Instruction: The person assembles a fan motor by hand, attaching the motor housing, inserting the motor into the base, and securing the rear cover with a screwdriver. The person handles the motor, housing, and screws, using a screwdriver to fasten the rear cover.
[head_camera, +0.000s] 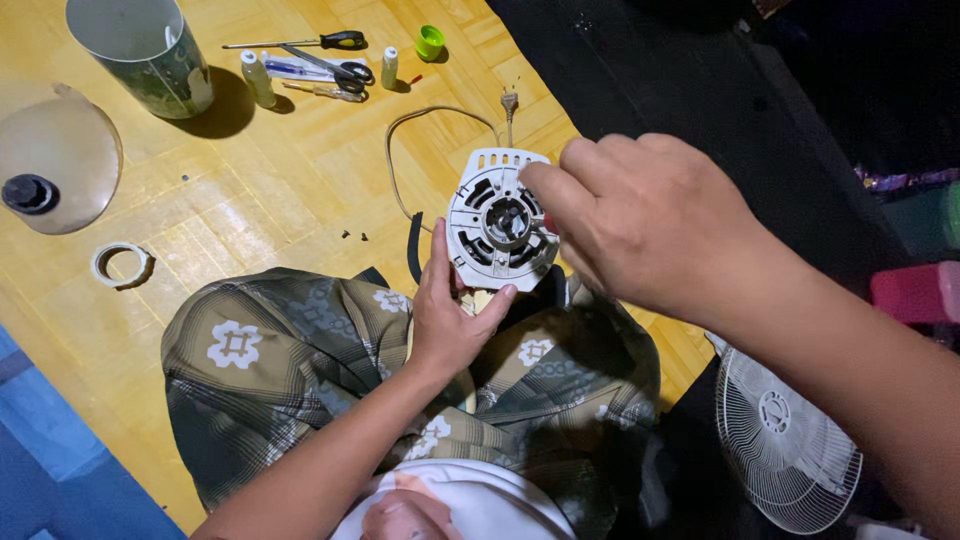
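A white plastic fan motor housing (498, 218) with a round slotted face rests above my lap. My left hand (452, 315) grips its lower edge from below, thumb and fingers around the rim. My right hand (640, 225) hovers over its right side, fingers closed on a small red-tipped item (548, 224) at the housing's edge; what it is I cannot tell. A beige power cord (420, 120) with a plug (509, 102) loops away from the housing on the wooden floor.
Scissors (345, 70), a screwdriver (300, 42), small bottles (258, 78), a green cap (430, 42), a cylindrical container (145, 50), a clear fan blade (55, 160) and a tape roll (120, 265) lie on the floor. A white fan grille (785, 440) stands lower right; dark mat (650, 70) beyond.
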